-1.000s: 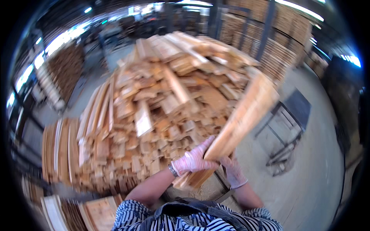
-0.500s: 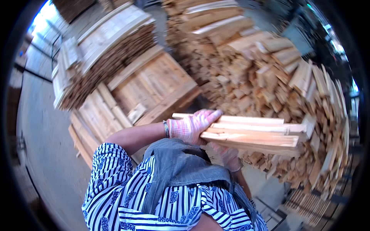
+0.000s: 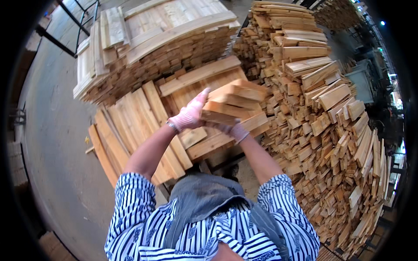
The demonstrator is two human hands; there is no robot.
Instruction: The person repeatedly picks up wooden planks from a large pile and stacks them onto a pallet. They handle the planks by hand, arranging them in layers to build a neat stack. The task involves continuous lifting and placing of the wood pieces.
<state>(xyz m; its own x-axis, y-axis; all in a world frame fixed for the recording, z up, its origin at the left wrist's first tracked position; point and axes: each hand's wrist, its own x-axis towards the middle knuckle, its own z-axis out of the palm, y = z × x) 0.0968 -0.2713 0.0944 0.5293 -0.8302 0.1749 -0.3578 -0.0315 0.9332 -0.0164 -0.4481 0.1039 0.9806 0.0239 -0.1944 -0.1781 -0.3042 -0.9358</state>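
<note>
Both my hands wear pale pink knit gloves and carry a small stack of several wooden boards (image 3: pixel 233 102) out in front of me. My left hand (image 3: pixel 190 112) clasps the stack at its left side, thumb toward the top. Partly hidden, my right hand (image 3: pixel 233 129) supports it from below on the near side. Beneath the held boards lies a low stack of planks (image 3: pixel 139 126), with one long board (image 3: pixel 200 75) across its far part and a short loose piece (image 3: pixel 193 137) on top near my left wrist.
A taller, neat stack of boards (image 3: pixel 174 43) stands beyond the low one. On the right rises a big heap of short wood offcuts (image 3: pixel 305 126). Grey concrete floor (image 3: pixel 56 130) runs along the left, with a dark metal frame (image 3: pixel 61 41) at the far left.
My hands have swung left and away from the offcut heap, bringing the boards over the low plank stack. The boards now point away from me instead of to the right.
</note>
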